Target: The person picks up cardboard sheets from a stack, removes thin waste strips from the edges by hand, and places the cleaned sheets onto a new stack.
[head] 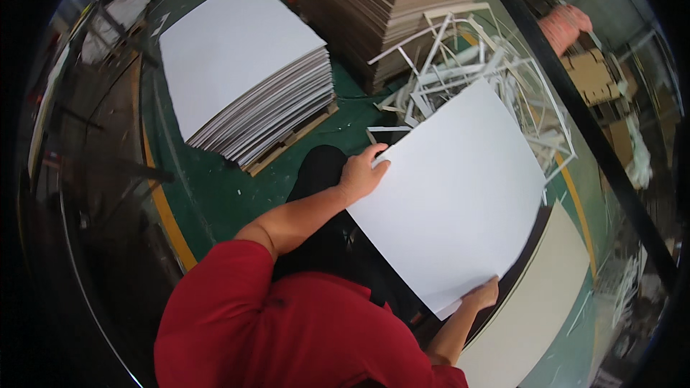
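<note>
A large white board [453, 188] lies across in front of me, tilted in the view. My left hand [362, 173] grips its left edge, thumb on top and fingers curled round the side. At the near right edge my right hand [482, 295] holds the board, its fingertips partly hidden. Left of the board stands a tall stack of white-topped sheets [242, 54] on a wooden pallet [294, 143]. Beneath the held board's right side shows a dark surface, with a pale cream board [533, 296] beside it.
Beyond the held board lies a tangled heap of white offcut strips [469, 59]. A high stack of brown boards [372, 5] rises behind it. A black bar [582, 113] slants across the right side. The green floor [188, 188] bears yellow lines.
</note>
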`<state>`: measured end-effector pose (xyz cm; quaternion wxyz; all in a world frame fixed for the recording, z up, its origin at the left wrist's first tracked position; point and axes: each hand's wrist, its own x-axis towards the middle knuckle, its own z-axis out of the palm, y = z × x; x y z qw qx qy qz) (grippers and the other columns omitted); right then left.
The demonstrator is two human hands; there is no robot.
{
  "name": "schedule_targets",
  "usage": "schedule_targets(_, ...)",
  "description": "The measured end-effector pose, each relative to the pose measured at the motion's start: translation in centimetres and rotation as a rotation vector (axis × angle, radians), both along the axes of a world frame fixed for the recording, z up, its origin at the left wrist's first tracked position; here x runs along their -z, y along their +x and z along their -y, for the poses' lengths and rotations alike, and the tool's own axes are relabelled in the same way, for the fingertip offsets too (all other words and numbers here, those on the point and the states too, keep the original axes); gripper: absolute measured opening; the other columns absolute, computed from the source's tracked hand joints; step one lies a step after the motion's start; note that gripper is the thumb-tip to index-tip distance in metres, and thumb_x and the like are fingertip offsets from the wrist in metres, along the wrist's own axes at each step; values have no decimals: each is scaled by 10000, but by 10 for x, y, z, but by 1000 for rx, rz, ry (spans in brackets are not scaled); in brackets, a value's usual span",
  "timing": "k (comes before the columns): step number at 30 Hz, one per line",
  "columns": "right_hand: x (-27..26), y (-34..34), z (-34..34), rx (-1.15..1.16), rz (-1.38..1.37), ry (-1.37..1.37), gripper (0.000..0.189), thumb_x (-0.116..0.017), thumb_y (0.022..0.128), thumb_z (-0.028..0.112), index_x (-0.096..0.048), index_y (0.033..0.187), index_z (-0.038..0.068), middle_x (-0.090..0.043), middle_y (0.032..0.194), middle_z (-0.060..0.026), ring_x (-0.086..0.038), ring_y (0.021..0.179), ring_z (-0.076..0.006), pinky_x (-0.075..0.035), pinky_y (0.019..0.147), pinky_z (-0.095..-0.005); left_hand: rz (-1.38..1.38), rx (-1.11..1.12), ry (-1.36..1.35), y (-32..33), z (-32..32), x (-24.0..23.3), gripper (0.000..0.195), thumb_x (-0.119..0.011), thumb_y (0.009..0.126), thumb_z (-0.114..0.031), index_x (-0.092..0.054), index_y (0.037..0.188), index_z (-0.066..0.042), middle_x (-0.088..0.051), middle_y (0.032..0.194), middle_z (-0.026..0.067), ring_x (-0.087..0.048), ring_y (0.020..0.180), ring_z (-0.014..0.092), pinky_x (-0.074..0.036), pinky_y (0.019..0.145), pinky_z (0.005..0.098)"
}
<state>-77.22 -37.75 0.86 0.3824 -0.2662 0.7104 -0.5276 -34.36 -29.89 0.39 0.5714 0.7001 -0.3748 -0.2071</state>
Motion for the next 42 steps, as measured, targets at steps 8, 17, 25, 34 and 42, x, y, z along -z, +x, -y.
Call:
schedule_targets(8, -105, 71, -13, -31, 40, -387, 386, -543, 822, 238, -533, 1050, -74, -561, 1021, -151, -542, 905, -260, -471, 725, -381, -321, -197, -238, 19, -66, -30, 342, -611, 804, -132, -520, 1110, -7, -532, 642, 37, -459, 583, 64, -389, 533, 229)
schedule_targets(17, -193, 182, 11, -559, -291, -606, 413, -479, 865, 190, -465, 1180, -77, -513, 1153, -164, -490, 1034, -250, -373, 903, -347, -478, -463, -100, 59, -176, -88, 202, -524, 874, -194, -553, 892, 4, -543, 698, -14, -458, 619, 45, -394, 545, 229)
schedule_targets(25, -234, 363, 39, -993, -371, -738, 492, -561, 849, 122, -376, 1282, -22, -463, 1235, -207, -458, 1114, -247, -364, 928, -341, -390, -891, -580, 120, -228, -124, 159, -521, 883, -172, -526, 812, -29, -519, 765, -26, -431, 690, 43, -378, 631, 210)
schedule_targets(34, -111, 379, -11, -1240, -673, -840, 410, -622, 756, 54, -486, 1137, -7, -528, 1077, -184, -540, 933, -301, -425, 830, -352, -328, -1047, -610, 282, -280, -141, 223, -524, 888, -201, -527, 941, 16, -574, 874, 69, -535, 764, 158, -454, 688, 302)
schedule_targets(42, -17, 226, -54, -1577, -1081, -43, 353, -610, 756, 118, -520, 1081, 13, -516, 1126, -172, -516, 1026, -340, -439, 850, -380, -380, -1423, -126, 388, -304, -61, 437, -561, 844, -234, -483, 1141, 78, -556, 1083, 182, -545, 952, 272, -434, 819, 398)
